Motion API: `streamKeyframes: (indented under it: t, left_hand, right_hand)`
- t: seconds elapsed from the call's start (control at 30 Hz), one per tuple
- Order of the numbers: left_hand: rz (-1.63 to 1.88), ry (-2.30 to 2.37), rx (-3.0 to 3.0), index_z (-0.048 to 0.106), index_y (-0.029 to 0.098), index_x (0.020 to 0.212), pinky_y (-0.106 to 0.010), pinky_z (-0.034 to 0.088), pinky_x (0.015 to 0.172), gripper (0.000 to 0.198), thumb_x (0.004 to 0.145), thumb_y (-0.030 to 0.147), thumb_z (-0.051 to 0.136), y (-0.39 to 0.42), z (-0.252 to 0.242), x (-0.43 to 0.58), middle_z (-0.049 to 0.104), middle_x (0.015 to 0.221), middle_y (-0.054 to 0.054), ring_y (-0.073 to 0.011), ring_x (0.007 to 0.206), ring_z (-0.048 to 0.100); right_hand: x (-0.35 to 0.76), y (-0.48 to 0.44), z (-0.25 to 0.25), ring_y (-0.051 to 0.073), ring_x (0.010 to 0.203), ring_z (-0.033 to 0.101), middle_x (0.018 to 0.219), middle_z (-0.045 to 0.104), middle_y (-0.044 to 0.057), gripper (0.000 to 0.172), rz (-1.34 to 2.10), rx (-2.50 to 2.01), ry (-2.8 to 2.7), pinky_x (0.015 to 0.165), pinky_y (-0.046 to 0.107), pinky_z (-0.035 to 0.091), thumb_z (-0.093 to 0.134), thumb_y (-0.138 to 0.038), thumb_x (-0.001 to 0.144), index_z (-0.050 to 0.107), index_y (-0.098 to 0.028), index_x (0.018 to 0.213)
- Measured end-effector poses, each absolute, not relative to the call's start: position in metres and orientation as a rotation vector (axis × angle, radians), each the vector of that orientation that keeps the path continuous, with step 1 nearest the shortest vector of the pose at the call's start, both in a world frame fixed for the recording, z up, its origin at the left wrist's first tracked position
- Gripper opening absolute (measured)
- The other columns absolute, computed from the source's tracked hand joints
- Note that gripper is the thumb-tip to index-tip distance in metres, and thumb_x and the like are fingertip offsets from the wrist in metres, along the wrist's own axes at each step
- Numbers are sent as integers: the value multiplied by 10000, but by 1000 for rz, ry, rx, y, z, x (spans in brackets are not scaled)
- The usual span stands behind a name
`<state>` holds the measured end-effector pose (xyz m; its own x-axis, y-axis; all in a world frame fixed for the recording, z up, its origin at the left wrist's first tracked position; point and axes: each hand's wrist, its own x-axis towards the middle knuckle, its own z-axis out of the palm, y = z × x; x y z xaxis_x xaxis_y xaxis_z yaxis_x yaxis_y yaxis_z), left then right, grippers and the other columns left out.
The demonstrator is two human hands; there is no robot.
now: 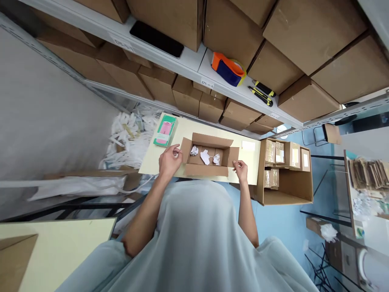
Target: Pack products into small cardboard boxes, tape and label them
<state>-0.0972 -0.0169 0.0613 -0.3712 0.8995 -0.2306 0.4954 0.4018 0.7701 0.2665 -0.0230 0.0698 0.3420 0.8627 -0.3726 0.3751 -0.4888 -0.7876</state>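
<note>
An open cardboard box (206, 169) lies on the pale yellow table, its flaps spread outward. Inside sit three crumpled pieces of white paper (204, 157), spaced in a row. My left hand (170, 163) is at the box's left flap, thumb and fingers pinched together at its edge. On the opposite side, my right hand (241, 170) pinches the outer edge of the right flap. Left of the box, near the table's far corner, lies a green package (165, 130) with a pink item showing in its front.
A white label (248, 145) lies on the table (194, 122) right of the box. Beyond stands a large carton (287, 198) holding several small boxes. The shelf ahead carries a black phone (156, 38), a tape dispenser (227, 69) and two utility knives (263, 93). Paper scraps (133, 134) are piled left.
</note>
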Motion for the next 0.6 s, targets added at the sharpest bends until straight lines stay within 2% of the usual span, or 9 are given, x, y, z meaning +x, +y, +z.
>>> streamKeyframes:
  t: [0.1,0.2,0.3,0.37,0.43,0.5,0.6]
  left_hand:
    - [791,2006,1205,725,173,1448,-504,591,1227,494,991,355,680,-9,57,-117,824,1275,-149,-350,1239,788]
    - [776,2123,1194,633,122,1550,-598,468,1364,635,994,405,750,10,54,-141,692,1536,-253,-424,1528,617]
    - [639,2223,1008,431,52,1704,-724,370,1404,966,912,388,869,42,50,-156,461,1753,-363,-511,1716,386]
    - [506,2209,846,308,21,1755,-820,334,1384,1208,828,437,963,64,44,-158,311,1819,-429,-572,1782,234]
    - [444,2167,743,290,4,1749,-862,341,1357,1336,753,506,1026,79,36,-157,288,1809,-470,-605,1787,203]
    - [458,2152,715,395,8,1677,-826,392,1345,1241,754,551,1023,85,27,-155,377,1754,-469,-600,1745,316]
    - [503,2168,735,616,57,1370,-701,443,1324,732,920,559,900,82,13,-162,590,1595,-323,-523,1641,493]
  right_hand:
    - [266,-27,80,181,564,705,988,858,85,613,933,-2123,-1085,624,342,572,760,-807,824,739,-210,961]
    - [262,-29,94,218,605,744,1083,888,123,620,766,-2215,-1102,708,388,600,721,-789,873,763,-201,1064]
    - [252,-29,106,250,652,777,1137,894,152,621,667,-2273,-1099,761,418,608,680,-779,897,771,-196,1090]
    - [243,-31,112,253,663,784,1165,893,155,625,635,-2288,-1079,777,422,606,652,-783,901,769,-198,1087]
    - [235,-36,118,245,660,782,1172,891,143,629,623,-2287,-1057,778,414,602,630,-788,906,767,-201,1085]
    - [229,-44,124,232,656,778,1157,892,124,615,623,-2285,-1035,773,399,600,622,-776,920,773,-206,1093]
    - [224,-60,131,220,665,788,1153,894,112,523,611,-2313,-1013,765,376,598,650,-690,953,786,-205,1094]
